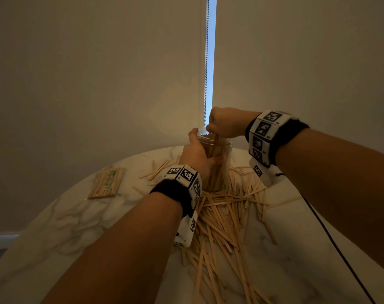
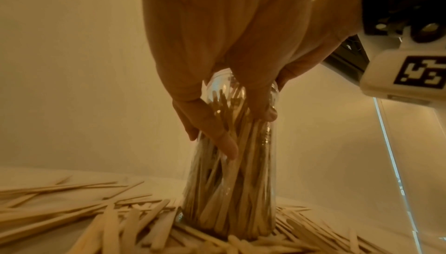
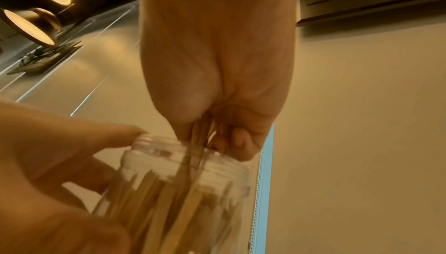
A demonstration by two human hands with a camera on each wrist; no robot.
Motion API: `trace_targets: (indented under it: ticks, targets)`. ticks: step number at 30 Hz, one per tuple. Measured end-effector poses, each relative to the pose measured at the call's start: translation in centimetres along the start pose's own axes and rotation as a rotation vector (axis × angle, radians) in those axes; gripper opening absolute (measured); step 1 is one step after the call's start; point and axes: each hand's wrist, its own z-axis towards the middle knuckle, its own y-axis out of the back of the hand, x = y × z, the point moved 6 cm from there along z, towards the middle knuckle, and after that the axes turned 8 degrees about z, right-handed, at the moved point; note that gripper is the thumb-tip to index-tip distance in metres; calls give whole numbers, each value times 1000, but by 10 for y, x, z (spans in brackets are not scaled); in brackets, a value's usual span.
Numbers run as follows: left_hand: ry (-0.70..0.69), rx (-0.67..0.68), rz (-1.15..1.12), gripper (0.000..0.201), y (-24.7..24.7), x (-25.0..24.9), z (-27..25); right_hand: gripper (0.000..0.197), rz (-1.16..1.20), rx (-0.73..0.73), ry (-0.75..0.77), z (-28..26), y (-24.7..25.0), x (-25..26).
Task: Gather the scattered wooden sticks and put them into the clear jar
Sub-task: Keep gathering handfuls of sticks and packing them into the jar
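Gripping the clear jar (image 1: 227, 150), left hand (image 1: 197, 154); right hand (image 1: 225, 122) pinches sticks (image 3: 201, 134) above.

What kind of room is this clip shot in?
Probably a home dining or living area: a round marble-look table by a window with roller blinds and a bead chain, and pendant lamps overhead.

You are in a home, at a round marble-look table (image 1: 55, 218) set against a window covered by roller blinds (image 1: 99, 69) with a bead chain (image 1: 207, 62). The right wrist view shows drum-shaded ceiling lamps (image 3: 36, 27) glowing warm and a dark shelf (image 3: 371, 0) overhead.
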Motion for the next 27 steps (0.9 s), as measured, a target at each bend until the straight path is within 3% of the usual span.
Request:
trace_targets:
  ticks: [4,7,9,13,16,20,24,25,27]
  targets:
    - [18,-1,8,102,-1,0,1,34,-109,58,-10,-8,-7,4]
    - [8,-5,16,101,0,1,0,35,-1,78,-34,-8,3,4]
    - [11,-3,-4,102,0,1,0,37,26,-26,7,-4,12,-1]
    - [15,-1,1,104,-2,2,1,56,-35,-39,0,-8,-3,-3]
    - [10,-2,-22,105,-2,4,1,64,114,-42,-4,-15,0,-4]
    - [-4,-19,-22,107,1,3,-1,59,296,-257,22,-34,20,-21]
    - [22,17,42,117,6,4,-10,47,340,-419,-66,-69,11,-52]
    - [52,57,106,119,7,8,-16,45,333,-399,-102,-80,3,-59]
    - [113,137,293,113,12,22,-28,43,255,-224,-174,-103,-22,-64]
